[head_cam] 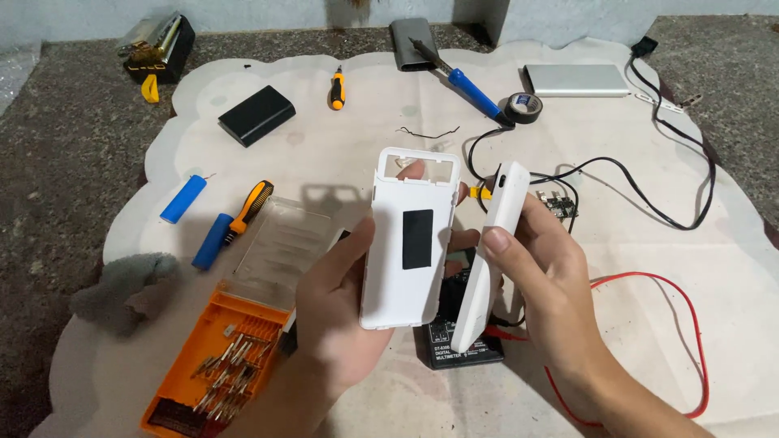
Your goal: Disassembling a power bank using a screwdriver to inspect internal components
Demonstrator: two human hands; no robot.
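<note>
- The left hand [337, 312] grips a white shell [410, 239], held upright above the bench [73, 162]; the thumb lies along its left edge and fingertips show through the cut-outs at the top.
- The shell is a flat rectangular case half with a black rectangular patch at its centre and two openings near its upper end.
- The right hand [548, 272] grips a second white part, the cover [491, 259], seen edge-on and tilted slightly right at the top; the thumb presses its near edge.
- Shell and cover are just beside each other, with a narrow gap between them; the cover's lower end is closer to the shell.
- Beneath both hands, a black multimeter [454, 345] lies on the white mat [341, 138], partly hidden by the cover.
- A red lead [690, 324] loops on the mat to the right of the right hand.
- An orange bit case [223, 357] lies open left of the left hand, with metal bits inside and its clear lid raised.
- Two blue cells [183, 199] and an orange-handled screwdriver [247, 209] lie left of the shell, well apart from it.
- Farther back: a black box [256, 115], a small screwdriver [337, 88], a blue-handled soldering iron [466, 81], a tape roll [524, 107] and a silver power bank [576, 79].
- A black cable [649, 207] runs across the mat behind the right hand.
</note>
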